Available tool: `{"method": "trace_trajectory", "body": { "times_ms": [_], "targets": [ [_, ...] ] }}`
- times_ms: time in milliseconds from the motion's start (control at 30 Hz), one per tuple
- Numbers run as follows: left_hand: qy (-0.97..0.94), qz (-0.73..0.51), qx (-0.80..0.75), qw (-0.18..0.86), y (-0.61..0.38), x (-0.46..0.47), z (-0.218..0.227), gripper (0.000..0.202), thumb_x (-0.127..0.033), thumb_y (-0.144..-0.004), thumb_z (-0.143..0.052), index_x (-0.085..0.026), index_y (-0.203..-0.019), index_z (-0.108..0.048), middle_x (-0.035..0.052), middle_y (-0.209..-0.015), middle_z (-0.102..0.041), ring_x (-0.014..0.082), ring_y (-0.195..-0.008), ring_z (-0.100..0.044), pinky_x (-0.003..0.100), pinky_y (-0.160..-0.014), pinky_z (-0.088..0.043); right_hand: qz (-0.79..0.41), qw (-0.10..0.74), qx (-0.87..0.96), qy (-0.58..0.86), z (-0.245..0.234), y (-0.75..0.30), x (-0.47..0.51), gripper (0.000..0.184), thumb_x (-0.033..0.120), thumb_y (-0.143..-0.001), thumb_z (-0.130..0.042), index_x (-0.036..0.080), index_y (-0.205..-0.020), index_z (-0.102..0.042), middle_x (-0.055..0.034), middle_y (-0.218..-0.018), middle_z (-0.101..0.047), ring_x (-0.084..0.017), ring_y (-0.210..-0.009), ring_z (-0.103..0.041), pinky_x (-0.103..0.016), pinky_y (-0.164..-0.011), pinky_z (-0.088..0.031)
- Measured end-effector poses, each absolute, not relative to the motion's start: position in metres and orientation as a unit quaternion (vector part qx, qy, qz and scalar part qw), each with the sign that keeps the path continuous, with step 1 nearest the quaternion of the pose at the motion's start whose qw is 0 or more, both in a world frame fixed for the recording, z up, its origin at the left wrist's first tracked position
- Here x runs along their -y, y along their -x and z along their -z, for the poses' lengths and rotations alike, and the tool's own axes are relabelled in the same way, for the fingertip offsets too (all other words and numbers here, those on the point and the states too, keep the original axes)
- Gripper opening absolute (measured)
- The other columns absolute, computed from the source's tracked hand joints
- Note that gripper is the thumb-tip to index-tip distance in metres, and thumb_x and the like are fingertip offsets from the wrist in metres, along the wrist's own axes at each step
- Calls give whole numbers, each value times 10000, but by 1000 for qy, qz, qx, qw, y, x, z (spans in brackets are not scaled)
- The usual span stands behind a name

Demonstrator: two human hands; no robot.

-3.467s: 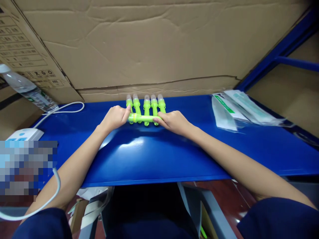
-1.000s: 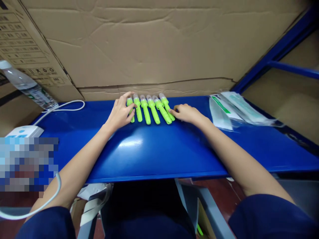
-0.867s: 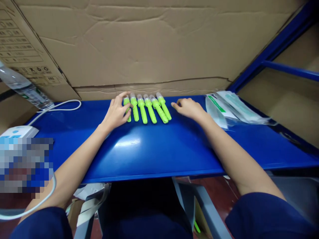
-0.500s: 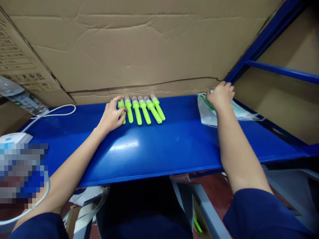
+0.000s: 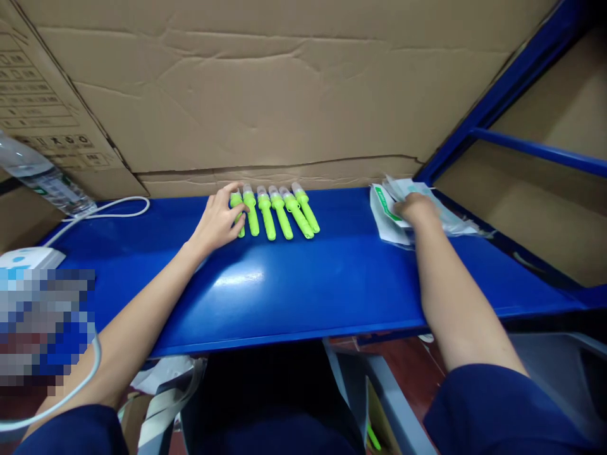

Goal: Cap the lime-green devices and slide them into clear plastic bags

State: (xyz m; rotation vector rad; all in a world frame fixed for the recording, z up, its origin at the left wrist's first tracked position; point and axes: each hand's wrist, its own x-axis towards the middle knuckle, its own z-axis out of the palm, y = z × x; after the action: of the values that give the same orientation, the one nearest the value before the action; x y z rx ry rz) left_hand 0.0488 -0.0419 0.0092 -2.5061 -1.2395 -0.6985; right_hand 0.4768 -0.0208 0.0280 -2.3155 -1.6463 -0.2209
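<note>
Looking down through the head camera, I see a long blue table with a big wall of brown cardboard behind it. Six green tubes lie side by side in a neat row near the back of the table. Each one has a clear cap that points to the cardboard.

My left hand rests at the left end of the row. Its fingers are loose and spread out, and they touch the first tube without closing around it.

My right hand is far off to the right, well apart from the tubes. It lies on a small pile of clear packets with green print on them. The fingers curl down onto the pile, but they are hidden from me, so I cannot tell if they grip a packet or just press on it.

At the far left a water bottle lies tipped over. A white cord runs from near it to a white box.
</note>
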Motion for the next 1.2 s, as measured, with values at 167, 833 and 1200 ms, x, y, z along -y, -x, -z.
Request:
{"method": "trace_trajectory", "body": {
  "times_ms": [167,833,1200],
  "targets": [
    [864,246,419,133,-48,42,-8,283,-241,-945,-460,-171,-1052,-713,191,-1552,-383,371,-1377,-455,592,-1054,-416,32,121,510,851,-16,-491,5,418,419,-965,-623,93,-1214,-699,-272,-1125,-677,-250,-957,-598,-357,-752,-352],
    [860,253,414,158,-52,44,-10,458,-298,-986,-469,-178,-1424,-532,207,-1576,-391,352,-1424,-421,506,-1087,-383,159,216,778,567,-23,-337,45,339,158,-950,-398,102,-1189,-631,-201,-972,-720,-325,-931,-653,-434,-838,-450],
    [884,220,344,228,-71,61,-10,637,-259,-957,-544,-351,-1565,-376,109,-1585,-463,313,-1470,-421,510,-1185,-156,-172,326,863,346,-12,-309,67,434,284,-969,-471,183,-1391,-450,-95,-1012,-738,-235,-851,-704,-371,-783,-550]
  ]
}}
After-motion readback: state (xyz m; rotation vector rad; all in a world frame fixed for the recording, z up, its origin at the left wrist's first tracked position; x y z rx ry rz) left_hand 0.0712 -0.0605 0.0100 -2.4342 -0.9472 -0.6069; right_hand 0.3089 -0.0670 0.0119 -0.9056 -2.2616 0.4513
